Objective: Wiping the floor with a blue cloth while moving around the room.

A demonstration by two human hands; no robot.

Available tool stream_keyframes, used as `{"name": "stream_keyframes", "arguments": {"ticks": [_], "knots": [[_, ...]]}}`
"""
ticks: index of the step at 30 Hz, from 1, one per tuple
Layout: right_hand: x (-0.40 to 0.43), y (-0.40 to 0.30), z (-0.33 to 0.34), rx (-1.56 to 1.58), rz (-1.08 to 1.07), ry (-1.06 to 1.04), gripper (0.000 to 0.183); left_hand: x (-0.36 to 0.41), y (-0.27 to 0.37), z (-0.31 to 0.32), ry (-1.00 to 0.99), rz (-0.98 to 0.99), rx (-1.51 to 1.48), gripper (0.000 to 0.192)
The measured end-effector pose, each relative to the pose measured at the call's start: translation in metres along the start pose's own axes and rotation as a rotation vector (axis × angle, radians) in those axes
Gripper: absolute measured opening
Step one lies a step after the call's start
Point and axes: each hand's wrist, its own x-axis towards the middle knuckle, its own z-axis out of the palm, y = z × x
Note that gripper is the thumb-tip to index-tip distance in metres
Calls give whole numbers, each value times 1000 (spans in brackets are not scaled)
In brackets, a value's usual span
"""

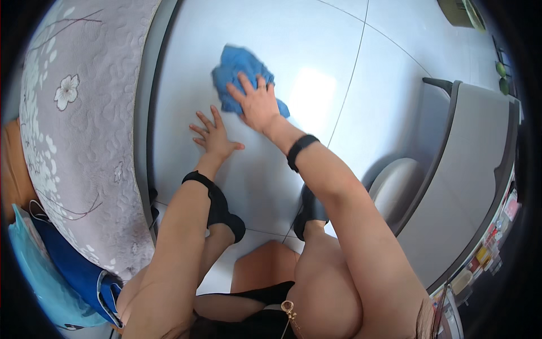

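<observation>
A crumpled blue cloth (237,63) lies on the pale tiled floor (330,38). On its lower right part rests my right hand (258,99), palm down with the fingers spread, pressing the cloth against the tiles; a black band is round that wrist. Nearer to me and to the left, my left hand (216,137) is on or just over the bare floor, its fingers apart and nothing in it. A small gap parts it from the cloth.
At the left stands a bed with a quilted floral cover (93,127), blue bags (55,271) beside it. On the right are a grey-and-white cabinet (457,169) and a rounded white object (396,186). My feet in black shoes (311,207) stand below my hands.
</observation>
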Motion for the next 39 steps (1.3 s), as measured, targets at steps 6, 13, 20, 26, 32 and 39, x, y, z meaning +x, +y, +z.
{"name": "stream_keyframes", "arguments": {"ticks": [6, 13, 20, 26, 32, 39], "knots": [[-60, 91, -15, 89, 76, 288, 74, -8, 2, -10, 5, 11, -4, 133], [-188, 294, 8, -23, 980, 540, 74, -2, 7, -4, -35, 15, -28, 133], [-43, 239, -7, -48, 860, 503, 75, -4, 5, -11, -66, -5, -51, 131], [107, 122, -8, -94, 191, 326, 67, -4, 6, -14, -73, -7, -81, 133], [103, 6, 14, -45, -273, 120, 68, -7, -5, -8, 59, -1, -165, 137], [-46, 24, -19, -33, -635, -369, 77, -26, -61, -19, 0, -362, -143, 135]]}}
